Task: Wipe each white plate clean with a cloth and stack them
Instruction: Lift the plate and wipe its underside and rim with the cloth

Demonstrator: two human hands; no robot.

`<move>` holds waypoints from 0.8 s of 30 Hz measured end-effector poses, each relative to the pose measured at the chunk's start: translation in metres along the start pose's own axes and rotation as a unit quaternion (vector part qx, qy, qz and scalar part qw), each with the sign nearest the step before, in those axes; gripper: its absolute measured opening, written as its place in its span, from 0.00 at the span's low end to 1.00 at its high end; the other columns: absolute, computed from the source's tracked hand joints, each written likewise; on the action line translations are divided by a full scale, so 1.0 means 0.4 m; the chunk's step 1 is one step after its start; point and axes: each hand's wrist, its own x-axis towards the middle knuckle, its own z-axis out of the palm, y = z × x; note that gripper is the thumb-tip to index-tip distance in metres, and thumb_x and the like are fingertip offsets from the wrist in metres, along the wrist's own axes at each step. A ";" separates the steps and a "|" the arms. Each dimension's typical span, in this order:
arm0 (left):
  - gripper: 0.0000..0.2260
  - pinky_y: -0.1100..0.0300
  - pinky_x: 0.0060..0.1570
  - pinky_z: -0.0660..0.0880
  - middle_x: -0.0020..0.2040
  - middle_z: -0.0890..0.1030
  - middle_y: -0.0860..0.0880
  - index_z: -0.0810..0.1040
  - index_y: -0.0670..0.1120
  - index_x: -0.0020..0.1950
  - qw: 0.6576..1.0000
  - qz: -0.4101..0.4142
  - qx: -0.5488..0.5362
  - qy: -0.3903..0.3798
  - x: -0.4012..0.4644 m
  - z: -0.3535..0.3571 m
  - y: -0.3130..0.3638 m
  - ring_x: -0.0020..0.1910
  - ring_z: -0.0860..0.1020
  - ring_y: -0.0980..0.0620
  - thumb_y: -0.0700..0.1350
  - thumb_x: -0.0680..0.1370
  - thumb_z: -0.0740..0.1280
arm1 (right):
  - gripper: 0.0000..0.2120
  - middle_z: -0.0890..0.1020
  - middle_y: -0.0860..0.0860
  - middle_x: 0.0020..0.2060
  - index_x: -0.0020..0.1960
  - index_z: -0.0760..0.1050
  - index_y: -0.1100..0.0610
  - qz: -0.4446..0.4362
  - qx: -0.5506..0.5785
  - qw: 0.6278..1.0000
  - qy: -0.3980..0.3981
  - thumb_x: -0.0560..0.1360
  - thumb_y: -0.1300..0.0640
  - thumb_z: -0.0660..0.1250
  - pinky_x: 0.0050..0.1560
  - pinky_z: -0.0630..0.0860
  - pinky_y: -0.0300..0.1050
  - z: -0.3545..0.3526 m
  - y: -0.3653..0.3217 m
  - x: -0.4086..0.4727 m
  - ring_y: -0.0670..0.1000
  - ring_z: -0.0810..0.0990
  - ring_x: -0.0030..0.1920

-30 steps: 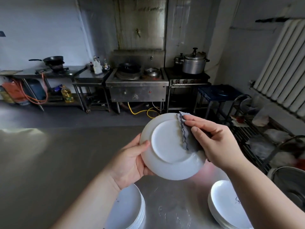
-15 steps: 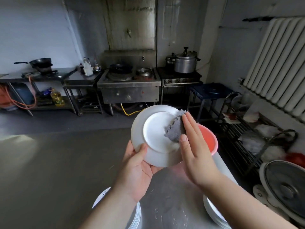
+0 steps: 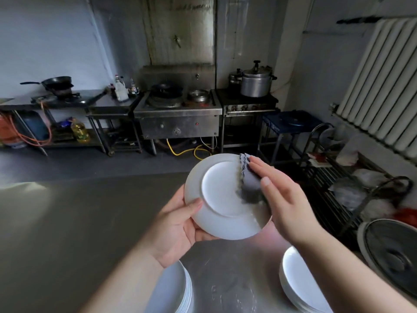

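Above the steel table (image 3: 67, 222), near the middle of the view, a white plate (image 3: 225, 197) is held tilted, its underside turned toward the camera. It is gripped at its 8 o'clock edge by the left hand (image 3: 178, 224), whose thumb is laid over the rim while the fingers are curled behind. A grey cloth (image 3: 250, 179) is pressed against the plate between 1 and 4 o'clock by the right hand (image 3: 286, 199), which is held nearly flat, fingers straight and close together, the cloth being pinned under them rather than clenched. The lower part of the cloth is blurred. On the table, at 6 o'clock from the held plate, a stack (image 3: 178, 292) of white plates is partly hidden by the left forearm; a second stack (image 3: 300, 285) is seen at 5 o'clock, partly covered by the right forearm. A stove (image 3: 178, 114) is set against the far wall at 12 o'clock, and a pot (image 3: 256, 81) is placed at 1 o'clock.
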 end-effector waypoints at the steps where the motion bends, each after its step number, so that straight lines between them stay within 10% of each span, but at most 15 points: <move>1: 0.24 0.35 0.50 0.83 0.73 0.77 0.40 0.72 0.53 0.77 1.000 0.013 -0.009 0.009 0.002 0.005 -0.013 0.67 0.80 0.35 0.42 0.80 0.65 | 0.24 0.68 0.41 0.80 0.79 0.69 0.56 -0.022 -0.043 0.999 0.008 0.86 0.49 0.59 0.79 0.60 0.39 0.027 0.006 -0.034 0.44 0.64 0.80; 6: 0.25 0.42 0.47 0.84 0.72 0.78 0.37 0.72 0.50 0.76 0.996 0.064 -0.047 0.049 0.008 0.023 -0.067 0.64 0.81 0.32 0.41 0.79 0.66 | 0.38 0.41 0.52 0.85 0.85 0.43 0.60 -0.039 -0.163 0.985 -0.032 0.86 0.38 0.51 0.83 0.47 0.56 0.166 0.020 -0.201 0.55 0.42 0.85; 12: 0.24 0.34 0.58 0.80 0.76 0.75 0.39 0.68 0.50 0.80 0.993 0.093 -0.063 0.028 0.019 0.033 -0.069 0.72 0.75 0.32 0.40 0.83 0.62 | 0.29 0.55 0.42 0.84 0.84 0.57 0.55 0.012 -0.114 0.993 0.007 0.86 0.46 0.54 0.84 0.52 0.46 0.068 0.010 -0.031 0.41 0.51 0.83; 17: 0.23 0.42 0.54 0.82 0.74 0.76 0.37 0.72 0.51 0.76 0.990 0.115 -0.074 0.029 0.034 0.077 -0.096 0.69 0.78 0.33 0.38 0.82 0.64 | 0.31 0.49 0.47 0.86 0.85 0.51 0.58 0.001 -0.097 0.992 0.083 0.87 0.44 0.50 0.82 0.47 0.41 0.172 0.021 -0.148 0.49 0.47 0.85; 20: 0.26 0.42 0.63 0.80 0.73 0.77 0.37 0.72 0.48 0.76 0.990 0.130 -0.054 0.024 0.039 0.078 -0.104 0.71 0.77 0.35 0.35 0.79 0.67 | 0.27 0.62 0.47 0.83 0.82 0.64 0.58 0.007 -0.043 0.984 0.170 0.85 0.49 0.55 0.80 0.56 0.40 0.171 0.015 -0.160 0.49 0.58 0.83; 24: 0.23 0.41 0.55 0.83 0.71 0.79 0.39 0.79 0.48 0.72 0.993 0.045 -0.110 -0.012 0.043 0.065 -0.035 0.67 0.80 0.39 0.50 0.78 0.71 | 0.16 0.87 0.44 0.56 0.64 0.83 0.41 0.094 0.062 0.978 0.177 0.79 0.47 0.65 0.42 0.80 0.39 0.039 -0.007 -0.036 0.40 0.84 0.44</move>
